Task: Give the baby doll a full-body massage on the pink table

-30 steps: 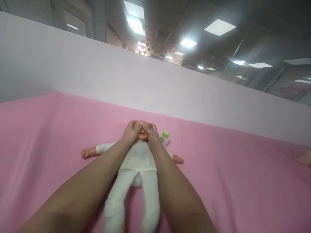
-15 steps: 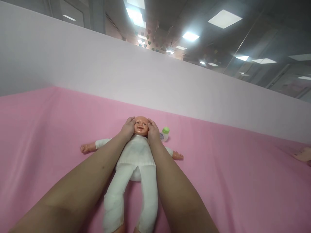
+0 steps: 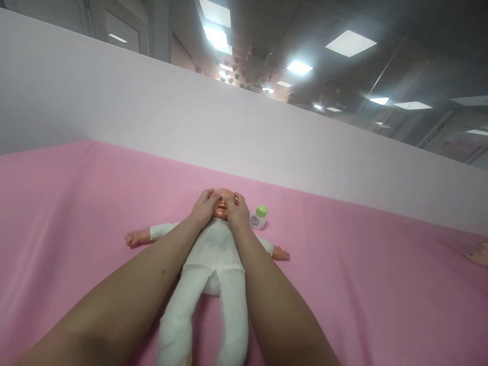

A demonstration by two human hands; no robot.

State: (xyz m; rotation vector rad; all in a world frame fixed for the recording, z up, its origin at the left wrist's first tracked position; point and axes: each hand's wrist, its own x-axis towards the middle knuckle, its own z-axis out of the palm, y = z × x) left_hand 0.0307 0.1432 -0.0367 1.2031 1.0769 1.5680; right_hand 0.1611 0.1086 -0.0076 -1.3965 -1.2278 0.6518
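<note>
Head view: hands on doll

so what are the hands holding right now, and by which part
Both hands hold the doll by its head: the left hand on one side of the face, the right hand on the other, thumbs over the face.

Pink sheet covers the whole surface, smooth, faint creases at left. Behind it a plain white partition runs across, its top edge slanting down to the right. Above: dark ceiling with square lit panels, brightest near centre. Small heart decorations hang far back. Glass walls at right reflect the lights.
</note>
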